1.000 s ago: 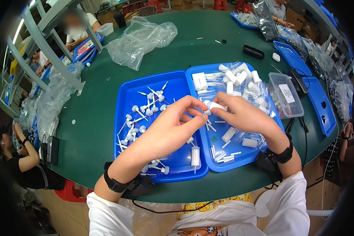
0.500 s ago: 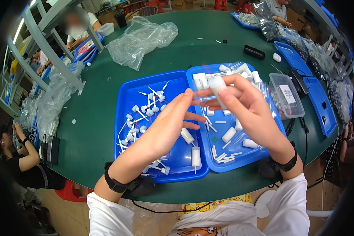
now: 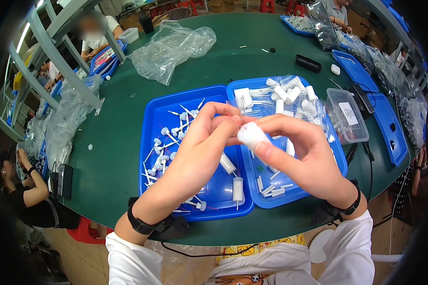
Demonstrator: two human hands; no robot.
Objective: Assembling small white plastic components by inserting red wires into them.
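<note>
- Nearest, both forearms in white sleeves came up over the near edge of the round green bench (image 3: pixel 114 156), a black band on each wrist.
- The right hand (image 3: pixel 302 159) held a small white cylinder (image 3: pixel 252 135), thumb and fingers clamped on it, above the seam between the two blue trays.
- The left hand (image 3: pixel 202 152) met it from the left, its fingertips drawn together at the cylinder's end; whether they pinched a separate small part could not be told.
- Under the left hand lay the left blue tray (image 3: pixel 152 109), near the bench's near edge, scattered with thin white stemmed pieces (image 3: pixel 164 133) and two finished white tubes (image 3: pixel 238 189) toward its near right corner.
- Touching it on the right sat the right blue tray (image 3: pixel 314 190), with short white sticks (image 3: pixel 271 189) at its near side and white caps (image 3: pixel 290 92) on clear film at its far side.
- Just right of that tray stood a clear plastic box (image 3: pixel 347 116) with a label on its lid.
- Farther on, a crumpled clear plastic bag (image 3: pixel 171 47) lay toward the bench's far left, and a small black case (image 3: pixel 308 62) toward the far right.
- At the far left edge another person (image 3: pixel 97 35) in white sat at work.
</note>
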